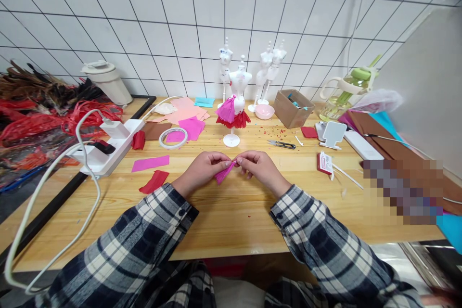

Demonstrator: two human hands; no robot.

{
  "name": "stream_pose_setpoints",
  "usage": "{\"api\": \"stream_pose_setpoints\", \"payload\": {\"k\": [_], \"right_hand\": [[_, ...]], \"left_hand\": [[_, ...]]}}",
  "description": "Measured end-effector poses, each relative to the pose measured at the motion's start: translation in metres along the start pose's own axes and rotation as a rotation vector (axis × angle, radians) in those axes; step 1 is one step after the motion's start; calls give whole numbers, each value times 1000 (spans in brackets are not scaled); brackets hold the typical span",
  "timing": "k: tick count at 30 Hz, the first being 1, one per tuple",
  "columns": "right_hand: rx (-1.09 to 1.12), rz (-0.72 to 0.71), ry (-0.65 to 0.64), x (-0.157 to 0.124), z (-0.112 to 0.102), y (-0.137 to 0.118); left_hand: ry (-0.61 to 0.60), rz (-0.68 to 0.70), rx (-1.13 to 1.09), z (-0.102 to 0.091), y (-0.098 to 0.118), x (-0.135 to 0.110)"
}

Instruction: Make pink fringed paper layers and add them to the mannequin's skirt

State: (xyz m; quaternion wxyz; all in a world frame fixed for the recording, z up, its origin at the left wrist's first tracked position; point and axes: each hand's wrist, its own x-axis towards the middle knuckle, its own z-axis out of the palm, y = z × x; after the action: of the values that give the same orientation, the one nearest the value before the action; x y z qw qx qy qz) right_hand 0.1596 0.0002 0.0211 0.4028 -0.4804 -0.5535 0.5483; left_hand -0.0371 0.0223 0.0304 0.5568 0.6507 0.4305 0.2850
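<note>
My left hand (203,168) and my right hand (258,166) meet over the middle of the wooden table (231,221), both pinched on a small folded piece of pink paper (224,173) held between them just above the tabletop. Straight behind the hands stands a small white mannequin (238,87) on a round base, dressed in a pink and red paper skirt (232,113). Both forearms wear plaid sleeves.
Small scissors (281,144) lie right of the mannequin's base. Pink paper strip (150,163), red scrap (154,181), tape ring (173,137) and white power strip (108,147) sit left. Cardboard box (291,107), pink bowl (264,111), more mannequins (269,70) and a phone stand (334,134) are behind right.
</note>
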Motion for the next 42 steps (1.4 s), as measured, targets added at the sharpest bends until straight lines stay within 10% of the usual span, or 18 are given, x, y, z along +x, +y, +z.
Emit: {"api": "stream_pose_setpoints", "payload": {"k": [8,21,28,42], "right_hand": [[-487,-420,189,-6,2,-3],[42,-70,-9,-2,2,-3],[207,-25,-43,2,9,1],[299,57,33,4,5,3]], "left_hand": [[24,6,-9,0,3,-1],[87,-3,-101,0,-1,1],[-71,-74,-415,6,-10,3],[62,32,-134,0,-2,3]]}}
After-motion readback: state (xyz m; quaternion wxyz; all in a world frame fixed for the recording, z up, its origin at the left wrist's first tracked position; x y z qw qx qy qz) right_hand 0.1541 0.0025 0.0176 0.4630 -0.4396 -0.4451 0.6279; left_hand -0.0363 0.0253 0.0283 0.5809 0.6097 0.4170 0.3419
